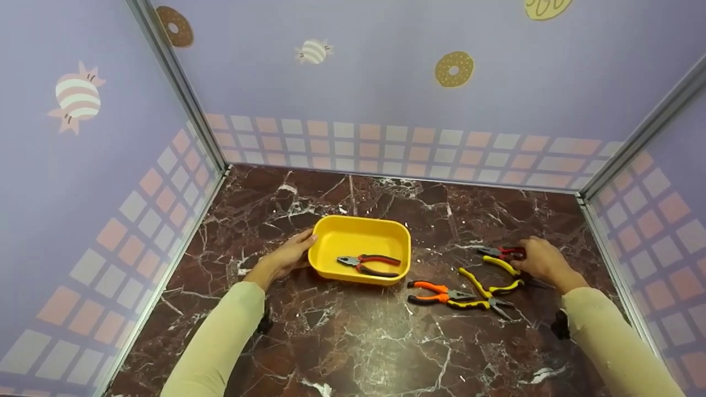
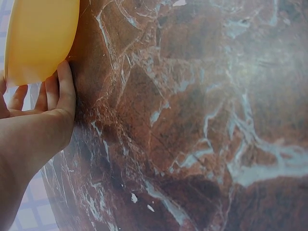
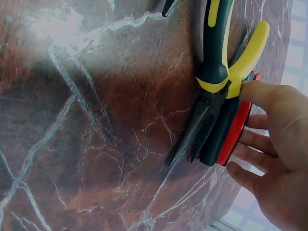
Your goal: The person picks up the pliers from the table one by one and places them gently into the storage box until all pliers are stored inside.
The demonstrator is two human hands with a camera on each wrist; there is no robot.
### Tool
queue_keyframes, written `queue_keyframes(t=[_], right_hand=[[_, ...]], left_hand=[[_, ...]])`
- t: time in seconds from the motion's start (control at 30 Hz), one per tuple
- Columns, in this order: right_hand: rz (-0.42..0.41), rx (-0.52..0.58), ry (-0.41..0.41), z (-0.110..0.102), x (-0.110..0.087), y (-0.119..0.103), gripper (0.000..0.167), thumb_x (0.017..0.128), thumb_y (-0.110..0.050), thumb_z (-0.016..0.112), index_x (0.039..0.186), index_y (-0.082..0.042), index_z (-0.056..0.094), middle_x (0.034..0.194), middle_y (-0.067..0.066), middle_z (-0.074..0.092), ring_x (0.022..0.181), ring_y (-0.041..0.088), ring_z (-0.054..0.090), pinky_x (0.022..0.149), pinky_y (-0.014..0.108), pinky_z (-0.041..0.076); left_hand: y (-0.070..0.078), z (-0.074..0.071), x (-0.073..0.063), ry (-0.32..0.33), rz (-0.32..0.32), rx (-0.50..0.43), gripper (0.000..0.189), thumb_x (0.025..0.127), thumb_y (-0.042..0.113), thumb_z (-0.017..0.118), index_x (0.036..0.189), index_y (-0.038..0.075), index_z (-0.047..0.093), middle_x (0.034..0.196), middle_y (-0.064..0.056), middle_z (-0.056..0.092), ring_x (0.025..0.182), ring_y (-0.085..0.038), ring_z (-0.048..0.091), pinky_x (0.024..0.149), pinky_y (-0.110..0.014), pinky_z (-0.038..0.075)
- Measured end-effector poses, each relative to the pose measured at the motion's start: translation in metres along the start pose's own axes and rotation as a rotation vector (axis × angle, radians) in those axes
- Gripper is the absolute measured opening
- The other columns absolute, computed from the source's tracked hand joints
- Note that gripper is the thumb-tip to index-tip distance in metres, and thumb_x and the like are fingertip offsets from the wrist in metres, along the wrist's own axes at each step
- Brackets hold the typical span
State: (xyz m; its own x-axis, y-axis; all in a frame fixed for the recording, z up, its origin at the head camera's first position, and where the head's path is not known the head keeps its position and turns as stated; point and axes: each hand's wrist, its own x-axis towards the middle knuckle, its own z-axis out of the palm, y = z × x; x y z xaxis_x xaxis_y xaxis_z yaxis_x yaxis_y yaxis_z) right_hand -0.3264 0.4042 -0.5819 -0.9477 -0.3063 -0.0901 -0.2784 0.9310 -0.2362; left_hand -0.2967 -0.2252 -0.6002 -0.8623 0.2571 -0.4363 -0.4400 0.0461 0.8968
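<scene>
In the head view my left hand holds the left end of a yellow tub, thumb by the rim. Its fingers lie along the outer wall in the left wrist view. Inside the tub lie red-and-black pliers. At the right, my right hand has thumb and fingers about the handles of another red-and-black pair of pliers, lying on the floor surface. Right against them are yellow-and-black long-nose pliers, close to my thumb. My fingertips are partly hidden behind the red handle.
Orange-and-black pliers and another yellow-and-black pair lie with jaws crossing, right of the tub. The surface is dark red marble-patterned. Purple panels with metal-framed corners enclose the left, back and right sides.
</scene>
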Motion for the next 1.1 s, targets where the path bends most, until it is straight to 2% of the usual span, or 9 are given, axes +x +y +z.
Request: queue_keyframes(t=[0.23,0.47,0.7,0.93,1.1], right_hand=[[0.036,-0.029,-0.056,-0.003,0.005,-0.008,0.036,0.091,-0.021,0.081,0.108,0.010,0.071,0.095,0.022,0.066,0.078,0.035,0.062,0.068,0.055,0.052],[0.040,-0.066,-0.081,-0.004,0.010,-0.009,0.038,0.091,-0.020,0.082,0.115,0.008,0.074,0.097,0.023,0.068,0.077,0.035,0.063,0.068,0.055,0.053],[0.054,-0.060,-0.107,-0.004,0.012,-0.011,0.031,0.091,-0.016,0.081,0.104,0.010,0.072,0.098,0.026,0.065,0.079,0.038,0.064,0.069,0.056,0.054],[0.009,-0.093,-0.104,-0.002,0.013,-0.013,0.033,0.087,-0.014,0.081,0.108,0.009,0.070,0.100,0.025,0.063,0.085,0.041,0.063,0.075,0.061,0.054],[-0.009,-0.094,-0.080,-0.001,0.013,-0.012,0.044,0.084,-0.014,0.082,0.117,0.011,0.069,0.100,0.024,0.062,0.085,0.039,0.061,0.075,0.061,0.053]], left_hand=[[-0.002,-0.001,0.001,0.004,0.006,-0.001,0.063,0.117,0.033,0.044,0.171,0.013,0.020,0.168,-0.020,0.035,0.144,-0.035,0.050,0.115,-0.050,0.047],[-0.001,-0.002,0.002,-0.017,0.007,-0.001,0.065,0.116,0.035,0.045,0.171,0.014,0.018,0.167,-0.019,0.036,0.145,-0.035,0.050,0.115,-0.050,0.047],[0.000,-0.002,0.003,-0.009,-0.004,-0.011,0.066,0.116,0.035,0.046,0.171,0.015,0.019,0.168,-0.017,0.035,0.143,-0.033,0.052,0.113,-0.048,0.050],[-0.001,-0.002,0.003,0.001,0.002,-0.010,0.064,0.116,0.034,0.045,0.171,0.015,0.020,0.169,-0.018,0.032,0.142,-0.034,0.052,0.114,-0.049,0.048],[-0.002,-0.001,0.003,0.003,0.007,-0.010,0.063,0.116,0.033,0.044,0.171,0.013,0.020,0.168,-0.020,0.035,0.142,-0.034,0.052,0.114,-0.049,0.048]])
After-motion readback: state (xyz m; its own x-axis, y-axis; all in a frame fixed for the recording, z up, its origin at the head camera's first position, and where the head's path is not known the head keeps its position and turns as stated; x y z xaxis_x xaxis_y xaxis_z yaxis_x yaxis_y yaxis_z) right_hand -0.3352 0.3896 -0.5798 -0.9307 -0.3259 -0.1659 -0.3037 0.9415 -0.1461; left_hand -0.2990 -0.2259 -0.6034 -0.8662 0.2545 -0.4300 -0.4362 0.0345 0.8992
